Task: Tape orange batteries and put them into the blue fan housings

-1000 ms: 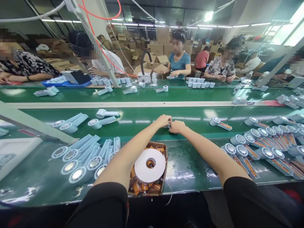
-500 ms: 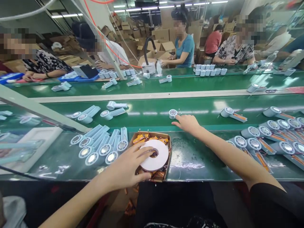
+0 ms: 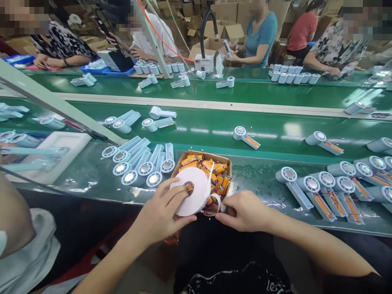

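My left hand (image 3: 161,218) is closed on a roll of white tape (image 3: 199,194), its fingers reaching into the core hole. The roll is tilted over a cardboard box (image 3: 230,173) of orange-wrapped batteries (image 3: 219,168) with thin wires. Close to the roll's right side, my right hand (image 3: 246,212) is closed in a pinch on the end of a curling white tape strip (image 3: 217,198). Its fingertips are partly hidden. On the belt beyond the box lies a light blue handheld fan body (image 3: 240,132) with an orange battery in its open handle.
Several fan bodies with open handles (image 3: 147,168) lie left of the box. Others with orange batteries (image 3: 326,179) cluster at the right. A slanting metal post (image 3: 64,108) crosses the left side. Co-workers sit across the green belt (image 3: 196,141); another person's arm (image 3: 14,218) is at left.
My right hand has drawn back from the fan body on the belt to the tape roll. My left hand has tilted the roll, and a strip now curls off it. The view has shifted.
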The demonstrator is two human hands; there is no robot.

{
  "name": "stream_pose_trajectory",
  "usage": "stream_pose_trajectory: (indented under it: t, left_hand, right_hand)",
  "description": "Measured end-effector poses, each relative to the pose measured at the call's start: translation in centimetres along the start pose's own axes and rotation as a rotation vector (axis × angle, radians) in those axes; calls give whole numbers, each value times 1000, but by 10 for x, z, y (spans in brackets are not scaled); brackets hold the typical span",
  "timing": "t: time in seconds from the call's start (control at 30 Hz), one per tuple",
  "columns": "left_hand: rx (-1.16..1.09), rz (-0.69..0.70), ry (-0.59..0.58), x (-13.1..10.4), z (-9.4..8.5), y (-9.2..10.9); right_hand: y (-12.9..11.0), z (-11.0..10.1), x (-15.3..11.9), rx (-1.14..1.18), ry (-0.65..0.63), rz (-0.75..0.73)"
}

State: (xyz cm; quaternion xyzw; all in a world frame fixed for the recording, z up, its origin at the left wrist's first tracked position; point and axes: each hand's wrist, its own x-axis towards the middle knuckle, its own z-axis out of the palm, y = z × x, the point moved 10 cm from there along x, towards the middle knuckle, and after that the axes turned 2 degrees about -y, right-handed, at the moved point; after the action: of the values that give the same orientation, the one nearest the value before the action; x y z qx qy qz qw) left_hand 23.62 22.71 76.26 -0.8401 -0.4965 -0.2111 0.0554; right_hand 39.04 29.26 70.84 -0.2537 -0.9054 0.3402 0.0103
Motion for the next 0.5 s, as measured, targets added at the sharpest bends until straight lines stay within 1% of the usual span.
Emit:
stream_pose_trajectory:
  t: [0.07,0.13,0.2,0.27,0.37,0.43,0.5]
  left_hand:
    - [1,-6,14,-1,-2,1]
    - [-6,-5,18,-2,-1,3]
    - [-11,-16,27,-3,-1,4]
    - [-8,-37,53,-5,-2,3]
    - [0,-70,99,-9,-5,-1]
    - [-14,-92,131,-12,-6,-3]
    - [-51,-153,172,-18,-6,-9]
  right_hand:
    - [5,-8,3,31,52,63]
    - [3,-13,4,62,80,48]
    - [-9,-13,5,97,78,-65]
    - [-24,-6,1,136,36,-233]
    - [-42,15,-12,131,-30,-437]
    - [-53,38,-22,59,-76,-534]
    - [-64,65,-32,-43,-167,-606]
